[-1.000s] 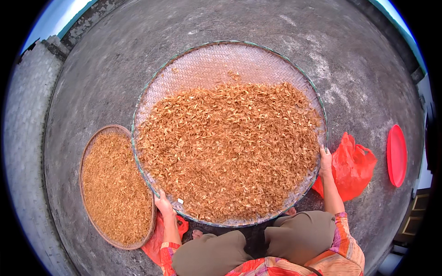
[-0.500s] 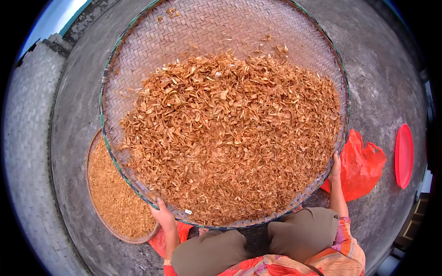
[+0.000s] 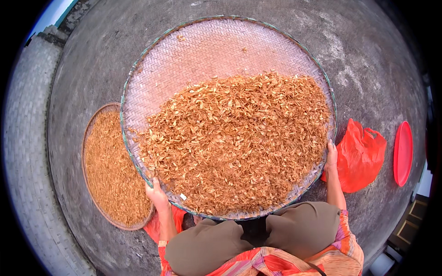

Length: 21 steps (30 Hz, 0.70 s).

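Note:
Between my two hands is a large round woven tray (image 3: 202, 50) with a green-bound rim. A heap of dry orange-brown flakes (image 3: 239, 138) covers its near and middle parts, while the far part shows bare weave with a few stray bits. My left hand (image 3: 157, 195) grips the rim at the near left, thumb on top. At the right side, my right hand (image 3: 331, 156) is closed round the rim, its fingers mostly hidden under the edge. A small white piece (image 3: 183, 197) lies inside the tray near my left hand. The tray hangs just beyond my knees.
On the left, a second round tray (image 3: 87, 184) full of finer orange-brown bits sits on the grey concrete ground (image 3: 368, 92). A red plastic bag (image 3: 361, 158) and a pinkish-red plate-like disc (image 3: 403, 154) lie to the right. Another red bag (image 3: 156, 227) shows beneath my left forearm. A pale block wall (image 3: 30, 115) runs along the left.
The tray has dropped lower and farther from my view, so its whole far rim now shows. Its flakes have shifted and settled a little to the right. Both hands keep their hold.

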{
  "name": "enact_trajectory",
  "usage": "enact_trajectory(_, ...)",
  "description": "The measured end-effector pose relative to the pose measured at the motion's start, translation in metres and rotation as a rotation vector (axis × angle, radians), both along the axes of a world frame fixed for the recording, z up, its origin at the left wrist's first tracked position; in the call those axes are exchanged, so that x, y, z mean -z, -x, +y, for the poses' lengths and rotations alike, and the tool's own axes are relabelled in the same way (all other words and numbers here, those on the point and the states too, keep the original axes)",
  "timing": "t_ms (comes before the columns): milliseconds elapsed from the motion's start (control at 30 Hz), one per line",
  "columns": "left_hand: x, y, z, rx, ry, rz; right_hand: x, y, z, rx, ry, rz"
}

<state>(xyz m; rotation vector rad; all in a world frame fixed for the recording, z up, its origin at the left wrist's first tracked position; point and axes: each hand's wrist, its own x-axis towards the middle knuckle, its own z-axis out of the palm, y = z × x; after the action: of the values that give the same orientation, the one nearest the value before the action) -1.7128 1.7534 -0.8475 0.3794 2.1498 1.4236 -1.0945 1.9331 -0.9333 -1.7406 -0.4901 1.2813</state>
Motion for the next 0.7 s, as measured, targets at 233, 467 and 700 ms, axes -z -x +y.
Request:
enact_trajectory(233, 0.046, 0.015, -0.044, -0.110, 0.044, -0.118, -0.018, 0.007, 0.002, 0.041, -0.070, 0.069)
enact_trajectory(467, 0.041, 0.008, -0.023, -0.060, 0.061, -0.151, -0.024, 0.008, 0.015, -0.055, -0.030, -0.017)
enact_trajectory(700, 0.039, 0.007, 0.000, -0.024, 0.182, -0.123, -0.015, 0.008, 0.010, -0.061, 0.092, -0.132)
